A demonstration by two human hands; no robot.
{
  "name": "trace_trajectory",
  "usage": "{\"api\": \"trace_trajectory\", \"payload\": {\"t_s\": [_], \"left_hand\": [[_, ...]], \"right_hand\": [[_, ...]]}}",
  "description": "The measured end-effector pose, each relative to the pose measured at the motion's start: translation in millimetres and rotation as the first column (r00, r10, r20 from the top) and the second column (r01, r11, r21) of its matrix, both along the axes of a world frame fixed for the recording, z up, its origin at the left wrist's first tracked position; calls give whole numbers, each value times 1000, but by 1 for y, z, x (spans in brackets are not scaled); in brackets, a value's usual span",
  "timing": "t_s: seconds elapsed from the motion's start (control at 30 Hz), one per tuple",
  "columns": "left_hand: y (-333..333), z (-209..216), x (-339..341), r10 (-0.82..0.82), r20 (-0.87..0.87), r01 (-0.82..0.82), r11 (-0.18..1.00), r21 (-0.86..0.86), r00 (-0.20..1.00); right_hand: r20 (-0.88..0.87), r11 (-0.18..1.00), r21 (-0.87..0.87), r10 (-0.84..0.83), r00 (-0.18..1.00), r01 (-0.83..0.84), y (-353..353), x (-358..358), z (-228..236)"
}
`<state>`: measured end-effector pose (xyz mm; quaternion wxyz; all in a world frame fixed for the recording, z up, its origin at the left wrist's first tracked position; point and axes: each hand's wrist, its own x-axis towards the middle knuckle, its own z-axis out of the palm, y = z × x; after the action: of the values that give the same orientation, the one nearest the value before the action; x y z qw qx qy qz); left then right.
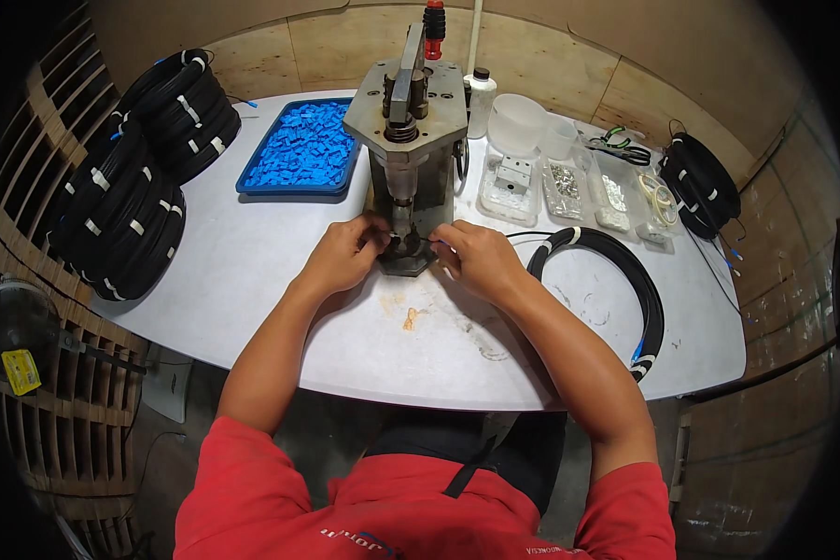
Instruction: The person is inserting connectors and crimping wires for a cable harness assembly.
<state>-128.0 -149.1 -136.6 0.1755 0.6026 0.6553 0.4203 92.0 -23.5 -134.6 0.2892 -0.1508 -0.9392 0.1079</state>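
Right hand (476,254) pinched thin black cable (525,233), left hand (343,252) grip unclear, at grey metal press (403,179) on white table (364,366), plywood wall (551,67) behind.

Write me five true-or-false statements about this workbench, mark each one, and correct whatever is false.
1. The left hand and right hand are both at the base of the metal press. True.
2. The tray of small blue pieces stands to the right of the press. False: the blue tray, filled with small blue pieces, stands to its left.
3. A coil of black cable lies on the white table beside the right forearm. True.
4. The white bottle has a bright red cap. False: the white bottle has a dark cap.
5. The person's sleeves are red. True.
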Motion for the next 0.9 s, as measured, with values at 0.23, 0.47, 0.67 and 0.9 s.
{"api": "trace_trajectory", "payload": {"t_s": [0.23,0.47,0.67,0.9], "left_hand": [[-1,2,1,0,0,0,1000,-17,1000],[0,2,-1,-6,-18,5,999,-44,1000],[-1,1,-1,-11,-4,11,1000,-21,1000],[0,1,-1,-9,-24,9,1000,-27,1000]], "right_hand": [[4,1000,0,-1,1000,1,0,0,0],[-2,1000,17,-3,1000,3,1,0,-2],[3,1000,21,-2,1000,2,0,0,0],[17,1000,17,-9,1000,8,-1,0,1]]}}
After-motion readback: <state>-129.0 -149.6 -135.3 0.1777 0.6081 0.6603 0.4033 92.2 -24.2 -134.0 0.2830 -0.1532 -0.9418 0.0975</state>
